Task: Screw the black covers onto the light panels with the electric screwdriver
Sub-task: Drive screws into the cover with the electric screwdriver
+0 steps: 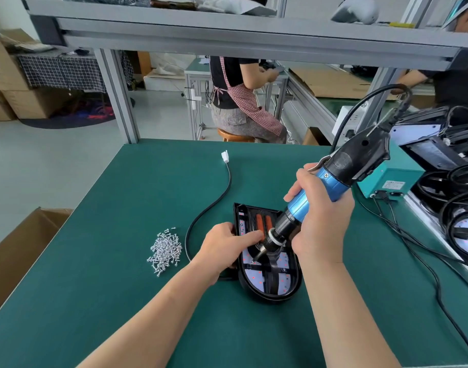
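Green bench (100, 274) under an aluminium shelf (227, 33); grey floor (41, 160), cartons (18, 102) far left, person (235, 102) seated on stool (234, 136) beyond.

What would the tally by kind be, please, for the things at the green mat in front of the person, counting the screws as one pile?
Light panel: 1
Electric screwdriver: 1
Screw pile: 1
Black cable with white plug: 1
Teal power box: 1
Total: 5

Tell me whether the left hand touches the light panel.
Touching: the head view shows the left hand lying on the light panel, fingers across its face.
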{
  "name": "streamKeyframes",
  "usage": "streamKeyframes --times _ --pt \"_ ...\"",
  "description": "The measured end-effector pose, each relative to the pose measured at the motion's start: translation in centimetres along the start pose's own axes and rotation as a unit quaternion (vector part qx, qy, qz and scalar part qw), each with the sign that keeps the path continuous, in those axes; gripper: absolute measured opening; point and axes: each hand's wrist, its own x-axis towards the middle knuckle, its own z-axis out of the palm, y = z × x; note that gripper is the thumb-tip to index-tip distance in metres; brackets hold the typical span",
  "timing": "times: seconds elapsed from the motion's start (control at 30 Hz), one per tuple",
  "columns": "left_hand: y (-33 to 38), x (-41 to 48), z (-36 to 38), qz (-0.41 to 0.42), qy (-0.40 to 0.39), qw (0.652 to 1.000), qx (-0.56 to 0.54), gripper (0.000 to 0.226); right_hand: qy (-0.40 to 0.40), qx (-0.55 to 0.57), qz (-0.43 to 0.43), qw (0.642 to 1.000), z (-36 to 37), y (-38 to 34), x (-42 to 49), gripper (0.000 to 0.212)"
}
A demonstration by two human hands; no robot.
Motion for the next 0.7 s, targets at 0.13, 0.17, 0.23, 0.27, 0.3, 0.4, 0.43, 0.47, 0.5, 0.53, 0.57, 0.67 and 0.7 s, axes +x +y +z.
streamKeyframes --times 0.13,0.17,0.23,0.27,0.3,0.4,0.43,0.47,0.5,0.53,0.57,0.67,0.7 --pt "-0.1 0.1 0.1 -0.006 -0.003 1.000 -0.006 0.038 -0.006 -0.002 0.002 1.000 0.1 0.5 0.0 0.020" --pt "-0.1 0.1 0.1 -0.010 -0.005 1.000 -0.006 0.039 -0.005 0.001 0.005 1.000 0.1 0.6 -0.1 0.020" --pt "-0.1 0.1 0.1 -0.013 -0.004 1.000 -0.010 0.037 -0.003 0.003 0.009 1.000 0.2 0.8 -0.2 0.019" --pt "-0.1 0.1 0.1 -0.011 -0.005 1.000 -0.012 0.037 -0.002 0.003 0.011 1.000 0.2 0.8 -0.1 0.019" --pt "-0.2 0.1 0.1 -0.010 -0.005 1.000 -0.015 0.037 -0.004 0.004 0.011 1.000 0.2 0.8 -0.1 0.019" --pt "-0.3 0.1 0.2 -0.012 -0.012 0.999 -0.027 0.037 -0.021 -0.002 0.013 1.000 0.3 0.9 0.0 0.019" --pt "-0.3 0.1 0.2 -0.012 -0.013 0.999 -0.030 0.037 -0.030 -0.004 0.014 0.999 0.4 0.9 0.0 0.019" --pt "-0.4 0.2 0.3 -0.011 -0.013 0.999 -0.033 0.037 -0.041 -0.003 0.015 0.999 0.5 0.9 0.0 0.019" --pt "-0.5 0.2 0.3 -0.009 -0.011 0.999 -0.036 0.035 -0.052 -0.003 0.016 0.999 0.6 1.0 0.0 0.019" --pt "-0.6 0.2 0.3 -0.006 -0.009 0.999 -0.038 0.033 -0.063 -0.003 0.015 0.998 0.7 1.1 -0.1 0.019" --pt "-0.6 0.2 0.3 -0.004 -0.009 0.999 -0.042 0.032 -0.073 -0.008 0.011 0.997 0.8 1.1 -0.1 0.017" --pt "-0.6 0.2 0.5 -0.003 -0.004 0.999 -0.048 0.034 -0.097 -0.024 -0.008 0.995 1.1 1.2 -0.3 0.014" --pt "-0.7 0.2 0.5 -0.003 0.000 0.999 -0.049 0.036 -0.101 -0.027 -0.012 0.994 1.0 1.3 -0.3 0.014"
